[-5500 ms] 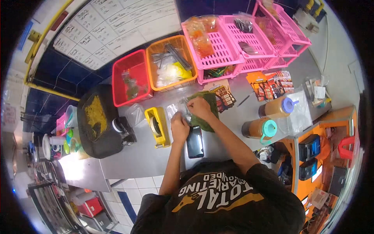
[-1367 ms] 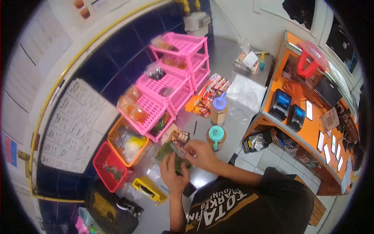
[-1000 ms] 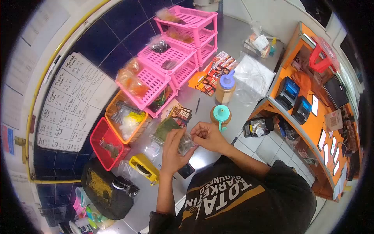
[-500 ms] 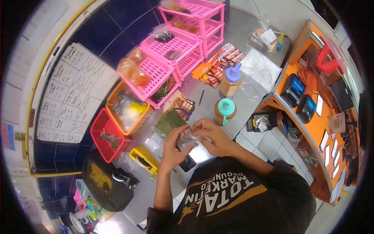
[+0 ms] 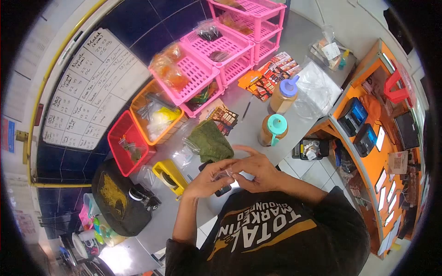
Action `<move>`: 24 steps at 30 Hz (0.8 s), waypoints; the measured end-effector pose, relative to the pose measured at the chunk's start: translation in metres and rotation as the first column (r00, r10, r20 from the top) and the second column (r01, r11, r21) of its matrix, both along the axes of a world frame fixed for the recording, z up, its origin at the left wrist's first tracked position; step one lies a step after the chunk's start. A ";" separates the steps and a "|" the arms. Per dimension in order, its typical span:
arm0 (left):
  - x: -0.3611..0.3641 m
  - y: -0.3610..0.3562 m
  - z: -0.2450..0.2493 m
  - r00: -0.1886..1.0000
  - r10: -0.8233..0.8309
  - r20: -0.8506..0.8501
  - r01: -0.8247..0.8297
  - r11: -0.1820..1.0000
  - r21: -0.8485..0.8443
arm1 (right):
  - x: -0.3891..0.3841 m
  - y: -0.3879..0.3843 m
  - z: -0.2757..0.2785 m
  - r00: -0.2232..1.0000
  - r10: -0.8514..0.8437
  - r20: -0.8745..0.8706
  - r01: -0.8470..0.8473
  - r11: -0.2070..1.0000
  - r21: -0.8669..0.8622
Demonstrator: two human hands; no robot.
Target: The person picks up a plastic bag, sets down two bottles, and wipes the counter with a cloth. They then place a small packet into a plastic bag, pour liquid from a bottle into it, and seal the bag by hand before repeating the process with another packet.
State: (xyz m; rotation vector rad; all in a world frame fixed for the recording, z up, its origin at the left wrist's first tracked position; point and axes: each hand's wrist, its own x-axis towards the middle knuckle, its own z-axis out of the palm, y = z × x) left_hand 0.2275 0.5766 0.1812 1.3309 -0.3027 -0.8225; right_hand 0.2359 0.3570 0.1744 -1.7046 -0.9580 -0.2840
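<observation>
My left hand and my right hand meet in front of my chest, fingers bent and pinched together. Between their fingertips is a small crumpled clear plastic bag, mostly covered by the fingers. Just beyond them lies a folded green cloth. Partly under my left hand, a dark phone rests on the metal table. To the left stands a yellow tape dispenser.
Pink stacked baskets, an orange basket and a red bin line the wall. Two sauce bottles, one purple-capped and one teal-capped, stand right. A black bag lies left; an orange counter is at right.
Both hands have drawn closer to my body and nearer together, with the plastic now more hidden between the fingers. More of the green cloth shows. The camera view has shifted slightly.
</observation>
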 end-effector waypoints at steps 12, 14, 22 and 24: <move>0.014 -0.002 0.006 1.000 0.002 -0.006 -0.002 1.000 -0.014 | -0.009 -0.018 0.008 0.970 -0.114 0.213 0.142 0.982 -0.121; 0.017 -0.006 0.015 1.000 -0.009 -0.025 0.008 1.000 -0.008 | -0.008 -0.019 0.009 0.973 -0.098 0.209 0.122 0.987 -0.109; 0.039 -0.021 0.004 0.999 0.016 0.031 -0.017 0.999 0.044 | -0.018 -0.026 -0.005 0.945 -0.240 0.221 0.265 0.960 -0.089; 0.043 -0.030 0.005 0.975 0.182 0.126 -0.187 0.982 0.034 | -0.025 -0.031 -0.002 0.909 -0.403 0.105 0.409 0.911 -0.047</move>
